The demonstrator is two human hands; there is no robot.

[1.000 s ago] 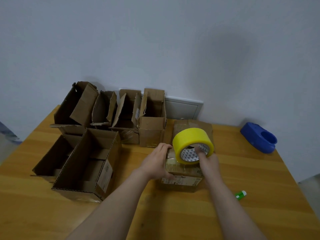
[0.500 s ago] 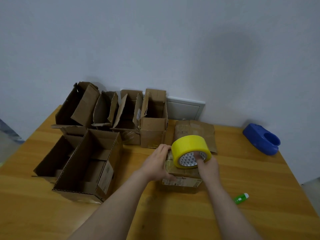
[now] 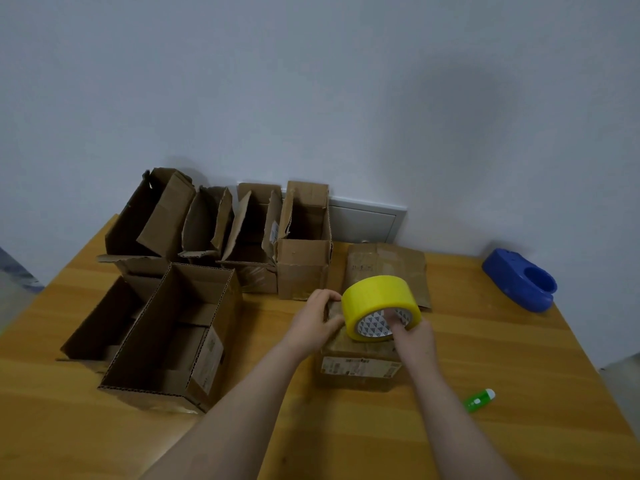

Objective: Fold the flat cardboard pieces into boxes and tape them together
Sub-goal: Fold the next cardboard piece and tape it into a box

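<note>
The right hand (image 3: 412,337) is gripping the yellow tape roll (image 3: 379,306), fingers hooked in its core, holding it on the small closed cardboard box (image 3: 360,365). Just left, the left hand (image 3: 313,323) is lying flat, fingers apart, against that box on the worktop (image 3: 502,348).

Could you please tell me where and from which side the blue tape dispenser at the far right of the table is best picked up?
Probably by its low tapered end, from above. The blue tape dispenser lies by the wall on the table, its round opening at the right end and the solid narrower body towards the left, with bare table around that end. That part looks narrow enough for a hand to close over.
</note>
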